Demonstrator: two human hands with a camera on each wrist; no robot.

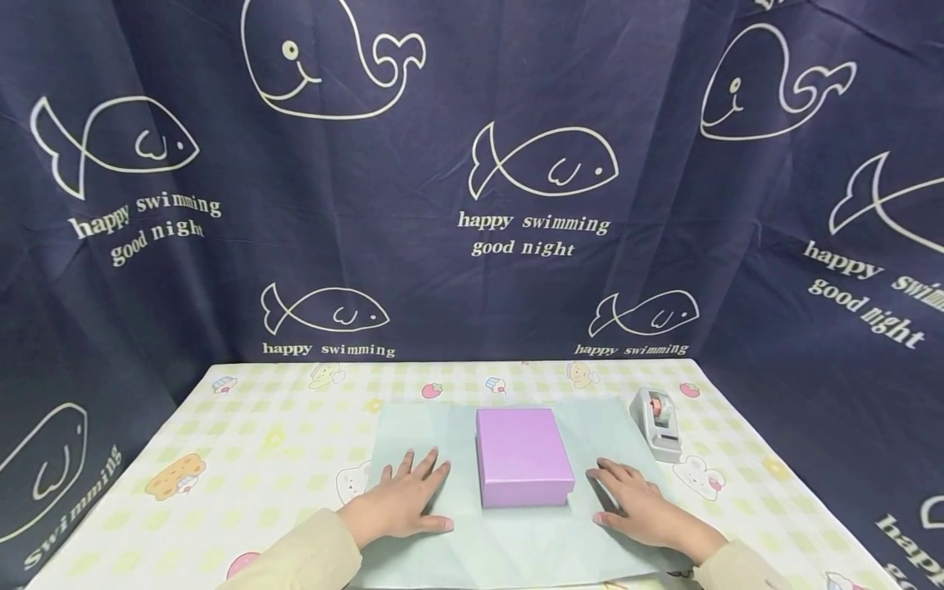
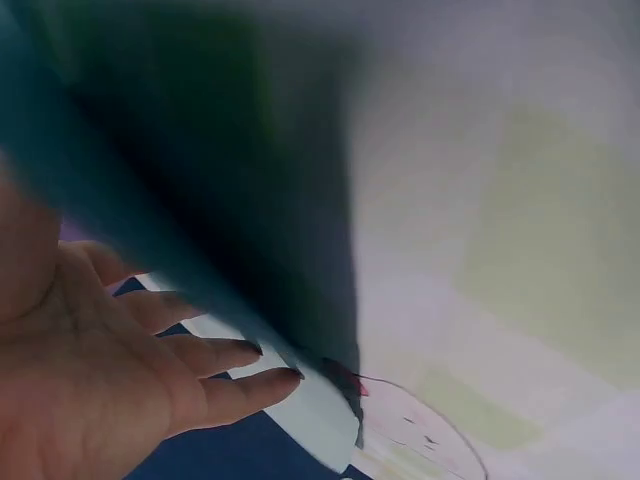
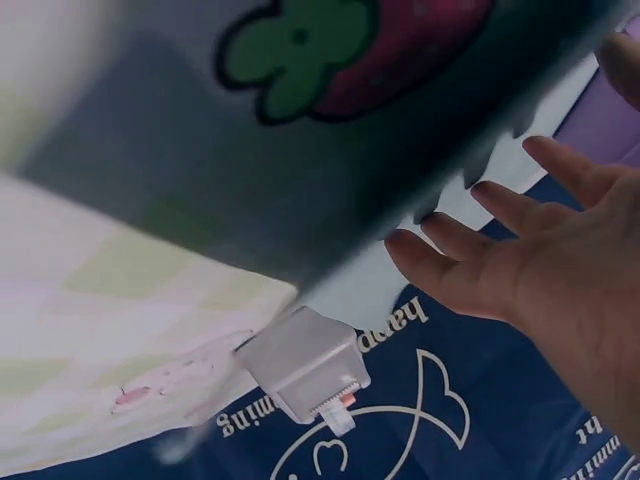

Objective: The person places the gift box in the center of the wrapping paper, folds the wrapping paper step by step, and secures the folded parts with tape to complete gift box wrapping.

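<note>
1. Dark blue curtain [image 1: 428,180] hangs at the left, behind and at the right, printed with pale outlines of fish and whales and the words "happy swimming good night".
2. A tablecloth [image 1: 243,426] with pale green checks covers the table; toward its left side is a printed cookie [image 1: 175,477].
3. A cream sleeve [image 1: 310,553] leads to the left hand [image 1: 401,496]. Its fingers are spread and straight, the thumb held out toward the middle, and it rests on the left part of the paper, pinching nothing.
4. A sheet of pale blue-green paper [image 1: 457,557] is laid out on the tablecloth, under both hands.
5. The purple box [image 1: 524,455] sits on the paper between the two hands, apart from both, its lid on and its top facing up.
6. The right hand [image 1: 634,504] rests on the right part of the paper, fingers extended with small gaps between them, the thumb apart and pointing toward the box. It too pinches nothing. Another cream sleeve [image 1: 741,565] covers its forearm.
7. A grey tape dispenser [image 1: 659,426] stands beyond the right hand, beside the paper's right edge; whether they touch I cannot tell.
8. A printed rabbit [image 1: 699,477] shows on the cloth near the dispenser.
</note>
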